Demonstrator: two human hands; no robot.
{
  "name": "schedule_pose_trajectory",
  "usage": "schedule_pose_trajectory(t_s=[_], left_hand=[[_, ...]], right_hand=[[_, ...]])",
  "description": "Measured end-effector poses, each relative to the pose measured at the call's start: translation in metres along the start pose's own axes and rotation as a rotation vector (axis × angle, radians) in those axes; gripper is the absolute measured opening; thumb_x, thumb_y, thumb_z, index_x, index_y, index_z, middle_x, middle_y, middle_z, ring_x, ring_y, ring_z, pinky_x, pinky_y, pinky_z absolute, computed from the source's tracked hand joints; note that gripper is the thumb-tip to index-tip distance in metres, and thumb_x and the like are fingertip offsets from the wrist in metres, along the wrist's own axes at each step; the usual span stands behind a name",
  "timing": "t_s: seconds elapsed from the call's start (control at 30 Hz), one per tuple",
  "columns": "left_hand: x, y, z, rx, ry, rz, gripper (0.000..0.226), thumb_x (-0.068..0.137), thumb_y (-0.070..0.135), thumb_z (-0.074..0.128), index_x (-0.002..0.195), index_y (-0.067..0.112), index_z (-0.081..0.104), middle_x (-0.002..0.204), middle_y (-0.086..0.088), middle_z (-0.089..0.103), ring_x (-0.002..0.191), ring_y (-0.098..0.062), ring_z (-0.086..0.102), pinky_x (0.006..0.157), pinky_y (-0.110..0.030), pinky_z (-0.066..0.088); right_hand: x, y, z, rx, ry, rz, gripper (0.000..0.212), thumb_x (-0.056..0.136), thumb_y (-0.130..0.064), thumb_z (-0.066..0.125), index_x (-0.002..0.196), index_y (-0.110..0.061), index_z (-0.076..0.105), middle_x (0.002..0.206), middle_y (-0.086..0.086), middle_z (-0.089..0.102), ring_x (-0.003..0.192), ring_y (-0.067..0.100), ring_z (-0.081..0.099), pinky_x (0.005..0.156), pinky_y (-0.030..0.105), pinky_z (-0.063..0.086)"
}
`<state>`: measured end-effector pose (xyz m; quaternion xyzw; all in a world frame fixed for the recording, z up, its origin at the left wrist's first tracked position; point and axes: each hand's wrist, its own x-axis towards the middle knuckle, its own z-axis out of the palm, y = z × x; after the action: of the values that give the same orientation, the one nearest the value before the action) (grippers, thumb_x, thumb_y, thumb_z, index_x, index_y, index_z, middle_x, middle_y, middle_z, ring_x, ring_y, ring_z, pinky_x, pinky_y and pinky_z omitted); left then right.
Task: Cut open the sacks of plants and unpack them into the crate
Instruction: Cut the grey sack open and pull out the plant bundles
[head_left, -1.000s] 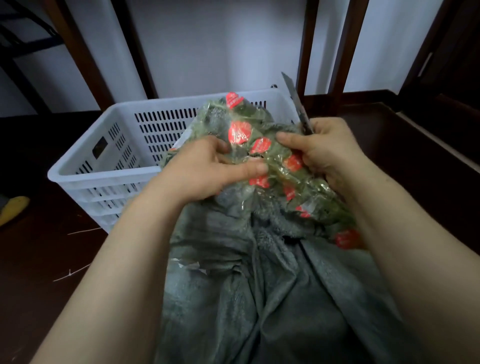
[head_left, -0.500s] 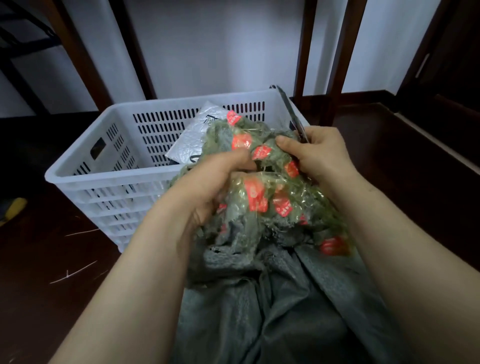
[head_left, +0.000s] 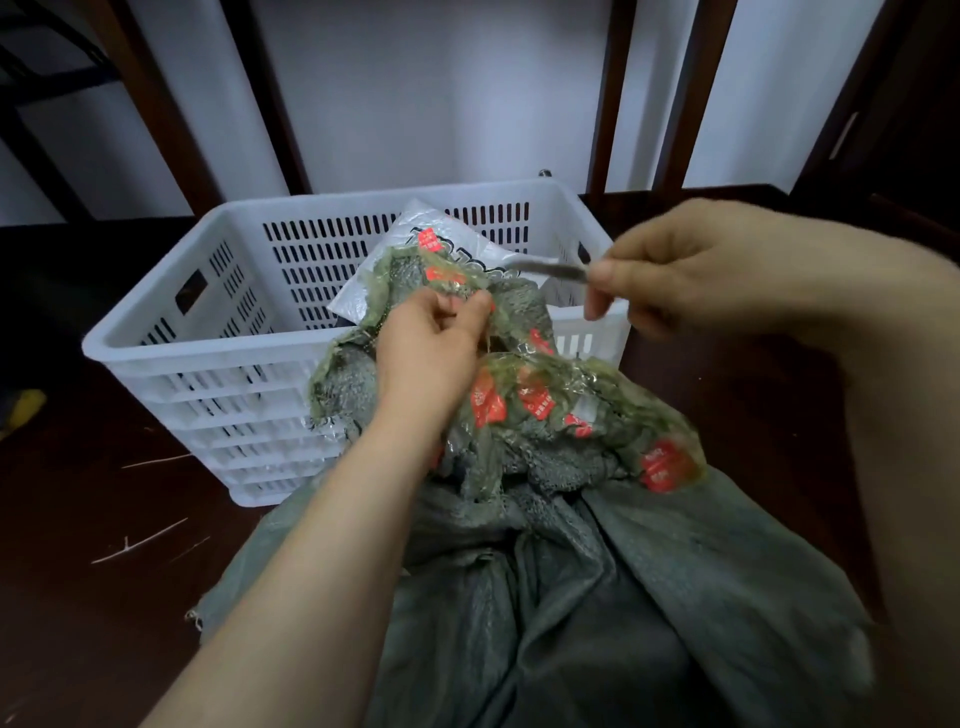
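a white slotted crate (head_left: 218, 348) is seen on a dark surface (head_left: 104, 519). against its near wall a grey-green woven sack (head_left: 597, 597) is spread open. clear-wrapped packets of green plants (head_left: 545, 400) with red labels are heaped at the sack's mouth, just in front of the crate's near rim, and one packet is draped over that rim. this packet is gripped by the left hand (head_left: 426, 348), fingers curled into the wrapping. a thin grey blade (head_left: 550, 269), blurred, is pinched in the right hand (head_left: 691, 265) above the crate's near right corner. inside the crate, a white printed plastic bag (head_left: 457, 244) is propped against the far wall. a yellow object (head_left: 23, 408) is cut off well to the left of the crate.
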<state>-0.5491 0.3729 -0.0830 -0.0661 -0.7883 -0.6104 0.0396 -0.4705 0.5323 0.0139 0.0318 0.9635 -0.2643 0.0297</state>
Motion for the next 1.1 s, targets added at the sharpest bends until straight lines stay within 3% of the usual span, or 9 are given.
schedule_pose_trajectory(t_s=[0.2,0.3,0.4,0.47,0.6,0.7,0.8,1.0,1.1], left_hand=[[0.000,-0.001,-0.003,0.249,0.048,0.204,0.029,0.091,0.039,0.058,0.069,0.023,0.048,0.064,0.004,0.055,0.062,-0.018,0.050,0.067,-0.037,0.048],[0.000,-0.001,-0.003,0.288,0.065,0.227,0.031,0.090,0.040,0.059,0.067,0.023,0.046,0.062,0.006,0.054,0.063,-0.020,0.049,0.067,-0.036,0.046],[-0.001,0.001,-0.003,0.299,0.071,0.259,0.033,0.088,0.040,0.061,0.065,0.022,0.046,0.061,0.006,0.054,0.065,-0.025,0.052,0.068,-0.037,0.047],[-0.001,0.002,-0.003,0.313,0.075,0.284,0.034,0.088,0.039,0.062,0.063,0.023,0.045,0.062,0.004,0.053,0.073,-0.031,0.057,0.070,-0.039,0.048],[-0.002,0.004,-0.002,0.331,0.083,0.307,0.034,0.087,0.037,0.064,0.062,0.023,0.046,0.061,0.002,0.054,0.074,-0.033,0.059,0.068,-0.040,0.050],[-0.001,0.003,-0.002,0.322,0.093,0.347,0.028,0.087,0.034,0.064,0.066,0.020,0.053,0.066,-0.007,0.061,0.075,-0.036,0.061,0.069,-0.043,0.051],[0.002,0.001,-0.006,0.352,0.122,0.341,0.027,0.088,0.034,0.063,0.070,0.015,0.056,0.069,-0.010,0.062,0.075,-0.034,0.059,0.068,-0.040,0.049],[0.013,-0.006,-0.019,0.335,0.146,0.267,0.030,0.087,0.034,0.065,0.065,0.016,0.055,0.059,0.000,0.051,0.062,-0.023,0.047,0.063,-0.032,0.041],[0.012,-0.003,-0.013,0.324,0.103,0.292,0.037,0.087,0.032,0.065,0.057,0.019,0.048,0.055,0.002,0.049,0.059,-0.023,0.046,0.061,-0.032,0.041]], right_hand=[[-0.006,-0.010,0.010,-0.244,-0.071,0.027,0.028,0.093,-0.041,0.052,0.081,-0.027,0.073,0.061,-0.008,0.052,0.059,0.006,0.046,0.052,0.024,0.032],[-0.003,-0.016,0.016,-0.290,-0.064,0.035,0.027,0.093,-0.042,0.053,0.083,-0.026,0.073,0.078,-0.007,0.063,0.075,0.011,0.057,0.069,0.029,0.047],[-0.001,-0.024,0.025,-0.401,-0.039,0.055,0.030,0.093,-0.047,0.052,0.085,-0.024,0.069,0.083,-0.008,0.063,0.086,0.019,0.059,0.083,0.041,0.051],[-0.001,-0.029,0.031,-0.482,-0.032,0.077,0.030,0.094,-0.046,0.049,0.085,-0.021,0.063,0.077,-0.008,0.056,0.082,0.021,0.057,0.077,0.039,0.049],[-0.001,-0.041,0.044,-0.576,0.020,0.117,0.037,0.097,-0.027,0.049,0.064,-0.018,0.036,0.066,-0.006,0.039,0.061,0.017,0.040,0.067,0.035,0.037],[0.000,-0.050,0.056,-0.579,0.034,0.122,0.041,0.098,-0.023,0.048,0.064,-0.019,0.026,0.064,-0.005,0.032,0.071,0.019,0.038,0.063,0.033,0.033],[0.003,-0.050,0.064,-0.543,0.010,0.132,0.040,0.096,-0.022,0.051,0.064,-0.019,0.028,0.065,-0.004,0.033,0.066,0.018,0.038,0.051,0.028,0.025],[0.002,-0.046,0.057,-0.566,-0.020,0.172,0.037,0.097,-0.023,0.050,0.063,-0.020,0.035,0.068,-0.004,0.040,0.077,0.023,0.045,0.065,0.036,0.036],[0.005,-0.047,0.067,-0.594,-0.016,0.151,0.031,0.096,-0.019,0.050,0.069,-0.017,0.036,0.067,-0.003,0.035,0.077,0.021,0.042,0.052,0.030,0.028]])
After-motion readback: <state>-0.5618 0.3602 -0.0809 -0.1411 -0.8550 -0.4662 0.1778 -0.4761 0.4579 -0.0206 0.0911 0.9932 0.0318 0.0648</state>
